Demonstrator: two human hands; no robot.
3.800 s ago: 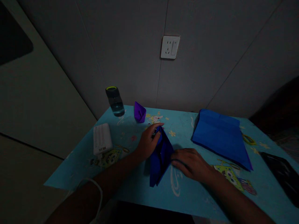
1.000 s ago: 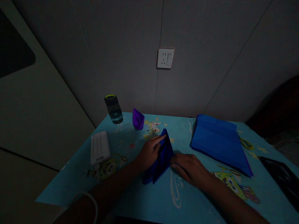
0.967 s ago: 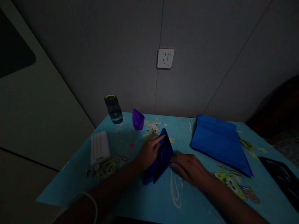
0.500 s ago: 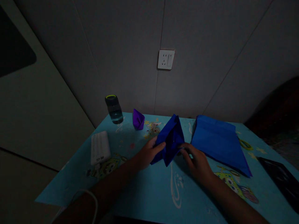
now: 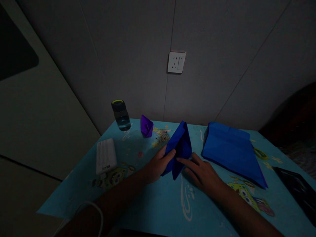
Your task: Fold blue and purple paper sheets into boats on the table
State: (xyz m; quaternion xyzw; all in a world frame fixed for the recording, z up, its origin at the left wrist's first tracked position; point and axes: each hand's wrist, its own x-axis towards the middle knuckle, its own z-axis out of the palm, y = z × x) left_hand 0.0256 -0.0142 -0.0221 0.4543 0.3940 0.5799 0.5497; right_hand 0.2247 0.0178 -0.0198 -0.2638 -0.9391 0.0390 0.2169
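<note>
"What takes up the most room?"
"The grey wall point(image 5: 123, 49), with a white socket point(image 5: 176, 62) on it; then the blue table point(image 5: 160, 207), its far edge along the wall; then the blue sheets point(image 5: 230, 149) near its far right corner."
"And the dark flat device point(image 5: 296, 189)?"
"At the right edge; smaller is the folded blue paper point(image 5: 178, 136), tilted and gaping, between the table's middle and far edge."
"The hands?"
"The left hand point(image 5: 156, 165) holds that paper, thumb across its side; the right hand point(image 5: 206, 176) has a finger at the opening; whether it pinches, I cannot tell."
"Smaller still?"
"The white block point(image 5: 106, 156) by the left edge; the bottle point(image 5: 120, 115), upright at the far left corner; the purple folded paper point(image 5: 146, 126) just beside it, near the far edge."
</note>
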